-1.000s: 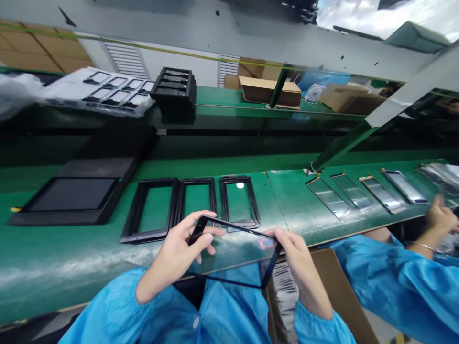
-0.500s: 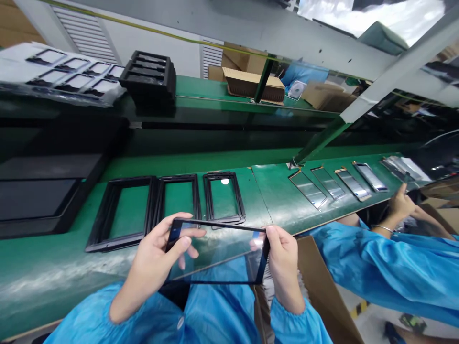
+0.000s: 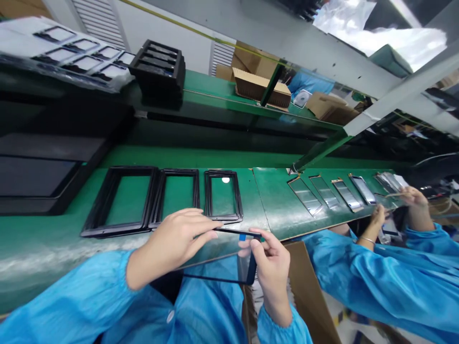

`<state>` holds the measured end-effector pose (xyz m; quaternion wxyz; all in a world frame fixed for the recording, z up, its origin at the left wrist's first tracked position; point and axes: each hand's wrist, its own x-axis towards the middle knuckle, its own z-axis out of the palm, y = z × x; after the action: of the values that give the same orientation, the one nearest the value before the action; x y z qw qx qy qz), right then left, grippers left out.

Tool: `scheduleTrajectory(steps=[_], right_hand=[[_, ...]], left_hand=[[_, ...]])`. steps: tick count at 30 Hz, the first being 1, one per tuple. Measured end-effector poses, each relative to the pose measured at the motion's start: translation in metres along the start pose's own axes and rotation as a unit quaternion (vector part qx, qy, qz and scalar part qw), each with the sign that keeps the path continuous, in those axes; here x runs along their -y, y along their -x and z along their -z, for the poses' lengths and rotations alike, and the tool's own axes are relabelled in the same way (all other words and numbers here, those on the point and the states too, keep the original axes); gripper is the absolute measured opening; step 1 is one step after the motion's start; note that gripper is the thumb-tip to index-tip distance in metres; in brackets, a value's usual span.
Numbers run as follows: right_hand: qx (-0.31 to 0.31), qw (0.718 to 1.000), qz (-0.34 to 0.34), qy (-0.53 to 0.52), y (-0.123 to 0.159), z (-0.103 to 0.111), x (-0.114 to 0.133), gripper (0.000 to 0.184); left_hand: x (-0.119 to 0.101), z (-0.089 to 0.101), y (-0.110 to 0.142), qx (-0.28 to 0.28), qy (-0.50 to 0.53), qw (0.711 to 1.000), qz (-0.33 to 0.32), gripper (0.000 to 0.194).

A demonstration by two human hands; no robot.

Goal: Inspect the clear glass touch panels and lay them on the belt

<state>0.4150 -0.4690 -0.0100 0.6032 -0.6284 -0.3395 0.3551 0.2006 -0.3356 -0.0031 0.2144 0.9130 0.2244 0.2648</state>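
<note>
A clear glass touch panel with a black border [image 3: 252, 268] is held tilted above my lap, in front of the bench edge. My right hand [image 3: 273, 265] grips its right end, thumb on the near face and fingers behind, beside a small blue tab [image 3: 243, 237]. My left hand [image 3: 175, 239] pinches at the panel's upper edge, fingers above and thumb below, covering its left part. Just beyond my hands, stacked black frames lie on the bench: a thick stack [image 3: 120, 200], a middle stack [image 3: 180, 193] and a thinner stack [image 3: 223, 196] with a white dot.
To the right, several screens [image 3: 346, 195] lie in a row near a co-worker's hands [image 3: 416, 200]. A large black case [image 3: 32, 186] stands at left. The shelf above holds black trays [image 3: 158, 71] and bagged frames [image 3: 82, 55]. A green post [image 3: 319, 150] rises from the bench. A cardboard box [image 3: 304, 282] stands below.
My left hand has shifted from the panel's left end to its upper edge, now palm down. The panel has moved slightly left. The co-worker's second hand has come into view, raised.
</note>
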Motion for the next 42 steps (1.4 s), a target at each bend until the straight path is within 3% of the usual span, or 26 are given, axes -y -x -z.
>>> scheduleTrajectory(steps=[5, 8, 10, 13, 15, 17, 22, 27, 30, 33, 35, 36, 37, 39, 42], right_hand=[[0.012, 1.000, -0.016, -0.009, 0.000, 0.001, -0.003, 0.027], [0.095, 0.995, -0.031, -0.025, -0.005, -0.001, -0.002, 0.033], [0.169, 0.983, -0.045, -0.053, -0.010, -0.003, -0.002, 0.043], [0.183, 0.972, -0.084, -0.122, -0.017, -0.002, -0.006, 0.047], [0.130, 0.977, -0.097, -0.136, -0.021, -0.001, -0.011, 0.043], [0.082, 0.985, -0.089, -0.120, -0.023, 0.000, -0.016, 0.042], [0.076, 0.993, -0.054, -0.076, -0.023, -0.006, -0.015, 0.055], [0.073, 0.995, -0.031, -0.061, -0.019, -0.009, -0.007, 0.052], [0.072, 0.996, -0.022, -0.049, -0.018, -0.007, -0.006, 0.049], [0.104, 0.995, 0.001, 0.000, -0.018, -0.009, -0.005, 0.048], [0.147, 0.988, 0.020, 0.050, -0.019, -0.016, -0.005, 0.043], [0.172, 0.983, 0.022, 0.066, -0.020, -0.019, -0.005, 0.039], [0.193, 0.979, 0.016, 0.066, -0.021, -0.021, -0.004, 0.035], [0.211, 0.977, -0.007, 0.022, -0.023, -0.018, -0.003, 0.038], [0.157, 0.986, -0.031, -0.040, -0.027, 0.007, -0.004, 0.054]], left_hand=[[-0.003, -0.006, 0.001, 0.000, 0.016, 1.000, -0.005, 0.030], [-0.011, -0.011, 0.002, 0.040, 0.069, 0.996, 0.033, 0.037], [-0.015, -0.015, 0.001, 0.071, 0.156, 0.980, 0.096, 0.042], [-0.020, -0.018, 0.002, 0.070, 0.327, 0.911, 0.243, 0.046], [-0.021, -0.019, 0.005, 0.041, 0.419, 0.850, 0.318, 0.053], [-0.023, -0.020, 0.008, 0.009, 0.471, 0.807, 0.358, 0.059], [-0.027, -0.023, 0.014, -0.025, 0.513, 0.762, 0.395, 0.068], [-0.026, -0.026, 0.020, -0.033, 0.500, 0.765, 0.405, 0.066], [-0.022, -0.021, 0.021, -0.014, 0.472, 0.786, 0.399, 0.064], [-0.019, -0.010, 0.017, 0.012, 0.365, 0.867, 0.340, 0.060], [-0.017, -0.003, 0.012, 0.064, 0.270, 0.922, 0.270, 0.059], [-0.017, 0.000, 0.010, 0.103, 0.237, 0.935, 0.241, 0.057], [-0.017, 0.002, 0.008, 0.144, 0.226, 0.938, 0.222, 0.053], [-0.019, 0.004, 0.007, 0.190, 0.263, 0.916, 0.237, 0.050], [-0.020, 0.003, 0.013, 0.130, 0.393, 0.847, 0.333, 0.055]])
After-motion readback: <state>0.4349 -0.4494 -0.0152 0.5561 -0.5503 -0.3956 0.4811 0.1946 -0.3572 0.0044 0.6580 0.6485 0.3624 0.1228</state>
